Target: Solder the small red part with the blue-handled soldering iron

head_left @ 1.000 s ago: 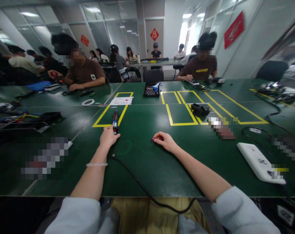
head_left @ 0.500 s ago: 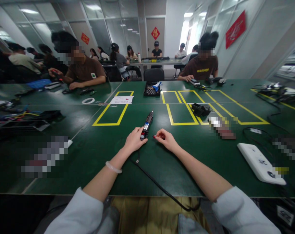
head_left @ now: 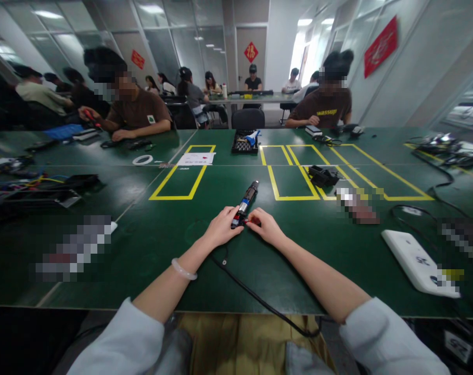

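Note:
In the head view, an electric screwdriver [head_left: 248, 199] with its inside parts laid bare lies tilted on the green table, tip pointing away. Silver and blue show along its middle, black towards the tip. My left hand [head_left: 221, 227] is closed around its near end, the thumb on the near side. My right hand [head_left: 266, 227] pinches a small red part [head_left: 247, 222], too small to name, against the right side of that end. The fingertips of both hands nearly meet there. From under my left wrist a black cable [head_left: 255, 296] runs over the table edge.
A dark cover-like part [head_left: 322, 176] lies to the right, beyond it yellow tape outlines. A white device [head_left: 410, 255] sits at the right, and a black tray [head_left: 244, 143] at the back. Wires [head_left: 45, 182] and frames crowd the left. Two people sit across the table.
Both hands have come together at the screwdriver's near end; the red part was apart from it before. The screwdriver has shifted slightly right and turned, its tip further right.

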The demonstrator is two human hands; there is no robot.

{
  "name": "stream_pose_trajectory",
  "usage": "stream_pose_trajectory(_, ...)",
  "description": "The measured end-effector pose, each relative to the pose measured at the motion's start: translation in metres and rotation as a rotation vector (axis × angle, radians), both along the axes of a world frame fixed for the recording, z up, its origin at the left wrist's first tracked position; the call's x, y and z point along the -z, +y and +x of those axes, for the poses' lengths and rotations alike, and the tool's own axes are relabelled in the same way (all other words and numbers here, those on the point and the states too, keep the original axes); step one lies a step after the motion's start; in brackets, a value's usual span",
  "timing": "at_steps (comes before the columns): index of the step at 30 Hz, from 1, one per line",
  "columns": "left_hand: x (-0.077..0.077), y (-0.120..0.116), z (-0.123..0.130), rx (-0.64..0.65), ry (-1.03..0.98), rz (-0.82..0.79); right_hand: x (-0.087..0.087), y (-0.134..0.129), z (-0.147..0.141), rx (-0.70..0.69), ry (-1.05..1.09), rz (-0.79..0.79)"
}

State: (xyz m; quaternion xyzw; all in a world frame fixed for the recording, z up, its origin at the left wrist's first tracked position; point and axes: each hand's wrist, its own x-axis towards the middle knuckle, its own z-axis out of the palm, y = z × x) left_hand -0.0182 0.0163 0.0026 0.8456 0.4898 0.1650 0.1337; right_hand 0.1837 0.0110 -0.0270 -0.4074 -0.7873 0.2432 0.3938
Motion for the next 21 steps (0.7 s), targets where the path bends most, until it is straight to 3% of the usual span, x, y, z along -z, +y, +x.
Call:
stream_pose_trajectory(8,-0.001,-0.006,0.007,0.078,0.012,0.035,0.001,-0.001,0.001,0.022,-0.114,0.026)
stream_pose_trajectory(21,-0.004,-0.013,0.022,-0.065,0.183,0.144,-0.005,-0.007,0.0,0.0,-0.052,0.066)
